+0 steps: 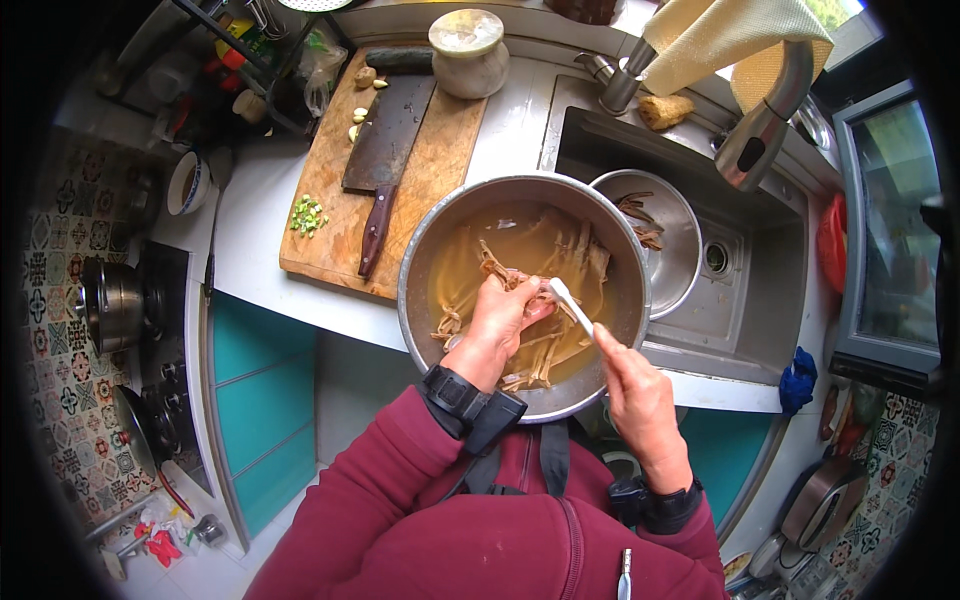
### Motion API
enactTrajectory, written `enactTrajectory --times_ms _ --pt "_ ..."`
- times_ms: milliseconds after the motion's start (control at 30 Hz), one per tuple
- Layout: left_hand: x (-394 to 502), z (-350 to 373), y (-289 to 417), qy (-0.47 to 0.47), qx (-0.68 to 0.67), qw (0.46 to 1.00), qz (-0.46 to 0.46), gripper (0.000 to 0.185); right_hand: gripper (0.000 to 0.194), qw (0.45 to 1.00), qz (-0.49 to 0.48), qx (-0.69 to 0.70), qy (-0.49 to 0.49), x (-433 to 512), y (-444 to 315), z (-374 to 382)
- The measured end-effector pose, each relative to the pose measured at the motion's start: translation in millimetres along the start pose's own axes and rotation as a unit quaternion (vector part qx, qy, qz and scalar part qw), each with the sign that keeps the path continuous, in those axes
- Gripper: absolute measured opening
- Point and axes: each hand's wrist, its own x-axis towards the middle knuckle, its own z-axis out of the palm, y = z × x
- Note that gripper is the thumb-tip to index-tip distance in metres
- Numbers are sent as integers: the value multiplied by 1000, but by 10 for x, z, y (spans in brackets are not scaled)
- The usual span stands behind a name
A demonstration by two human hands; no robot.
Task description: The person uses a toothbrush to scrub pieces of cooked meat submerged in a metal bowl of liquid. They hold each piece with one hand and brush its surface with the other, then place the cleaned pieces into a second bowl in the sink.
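Observation:
A large metal pot (415,251) of cloudy brown water stands before me at the counter's edge. Pale brown fibrous strips (585,259), apparently a soaked dried vegetable, lie in the water. Over the pot, my left hand (495,319) grips one brown strip (491,262), partly hidden by my fingers. My right hand (637,390) holds a slim white brush (574,306), like a toothbrush, by its lower end. The brush's head meets the strip at my left fingertips. Its bristles are hidden from view.
Left of the pot, a wooden cutting board (442,165) bears a cleaver (390,135), chopped green pieces (308,215) and a stone jar (470,56). A steel bowl (679,225) with brown strips sits in the sink (757,225), beneath the faucet (765,127). A stove is far left.

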Motion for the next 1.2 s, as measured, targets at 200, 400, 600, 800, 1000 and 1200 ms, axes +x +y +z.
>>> enactTrajectory --times_ms 200,400,600,800,1000,1200 --pt "-34 -20 23 -23 -84 996 -6 9 57 995 -15 -89 -38 79 9 165" --pt "-76 -63 95 -11 -54 998 19 16 60 995 -24 -95 -10 88 7 184" --pt "-80 -125 119 -16 -90 996 -4 25 60 993 -30 -116 -12 156 16 171" --pt "74 -179 118 27 -98 995 -7 24 45 985 17 -161 -64 236 67 120" --pt "123 -136 83 29 -119 992 -22 26 58 996 -37 -75 -41 190 -18 204" --pt "54 -133 78 15 -166 984 -62 25 57 989 20 -132 -56 145 -2 218"
